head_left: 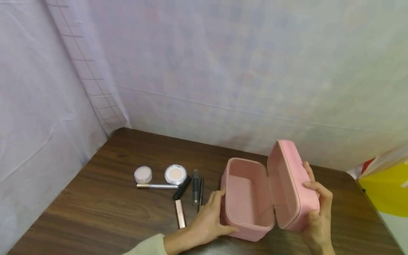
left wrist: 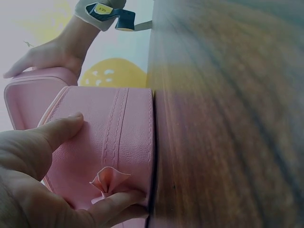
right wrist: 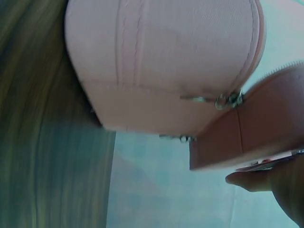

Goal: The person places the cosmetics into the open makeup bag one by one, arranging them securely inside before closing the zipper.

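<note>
A pink zip-up makeup case [head_left: 251,234] stands on the table with its lid [head_left: 298,182] swung open to the right; its inside shows bare pink lining. My left hand [head_left: 205,225] grips the left end of the base, thumb at the front, fingers along the side. In the left wrist view, those fingers lie by a small pink bow [left wrist: 110,180] on the stitched wall. Around the lid's outer side, my right hand [head_left: 320,209] holds it with fingers and thumb spread. Metal zip pulls [right wrist: 221,101] hang near the hinge side in the right wrist view.
Left of the case lie a round compact [head_left: 175,174], a small clear-sided jar [head_left: 143,175], a silver tube [head_left: 159,186], a black tube [head_left: 182,188], a rose-gold tube [head_left: 180,213], a dark double-ended stick [head_left: 195,187] and a thin pencil [head_left: 201,191]. White sheeting [head_left: 223,71] hangs behind the table.
</note>
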